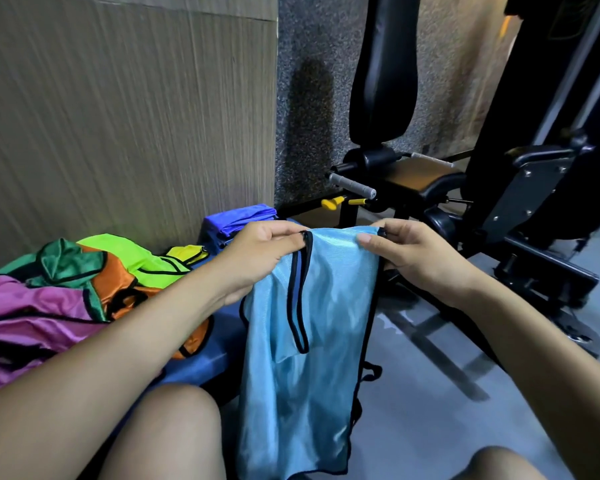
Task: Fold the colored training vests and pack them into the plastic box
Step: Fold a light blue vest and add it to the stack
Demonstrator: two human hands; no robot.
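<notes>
A light blue training vest (312,358) with black trim hangs in front of me, held up by its top edge. My left hand (260,258) pinches the top left corner near the black strap. My right hand (420,254) pinches the top right corner. The vest drops between my knees toward the floor. To the left, a loose pile of vests lies on a blue bench (205,362): purple (32,317), orange (118,289), dark green (66,265), lime green (136,254) and yellow (187,252). A folded royal blue vest (239,220) sits behind the pile. No plastic box is visible.
A wood-grain wall panel (118,116) stands close behind the bench. Black gym equipment with a padded seat (426,174), a grey handle (352,185) and a steel frame (541,271) fills the right side. Grey floor (430,410) lies below my right arm.
</notes>
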